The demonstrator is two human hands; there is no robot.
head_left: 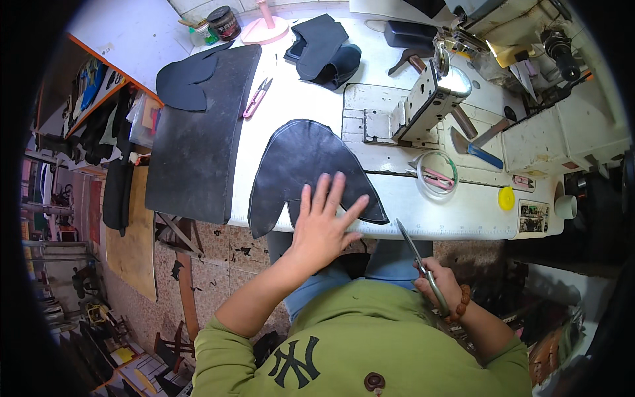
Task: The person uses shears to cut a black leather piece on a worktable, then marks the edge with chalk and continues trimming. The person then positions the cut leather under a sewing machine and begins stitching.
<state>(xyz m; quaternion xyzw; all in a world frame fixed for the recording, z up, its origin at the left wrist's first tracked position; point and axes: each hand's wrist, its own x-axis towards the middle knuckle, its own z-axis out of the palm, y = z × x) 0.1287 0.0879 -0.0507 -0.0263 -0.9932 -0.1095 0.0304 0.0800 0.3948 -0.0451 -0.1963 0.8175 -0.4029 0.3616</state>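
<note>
A black curved leather piece (304, 155), with a rounded top and a notch in its lower edge, lies flat at the front edge of the white sewing machine table (423, 218). My left hand (323, 218) rests on its lower part, fingers spread, covering some of the notch. Off to the right, my right hand (440, 281) is closed round the handles of metal scissors (413, 248). Their blades point up and left toward the table edge, apart from the leather. The grip of my right fingers inside the handles is partly hidden.
At right stands a sewing machine (430, 106), with hammers (476, 152) and a round clear container (436, 175) nearby. A black board (198, 145) carries dark cut pieces (188, 76). Pink thread snips (257, 99) lie beside it. More black pieces (324, 53) sit at the back.
</note>
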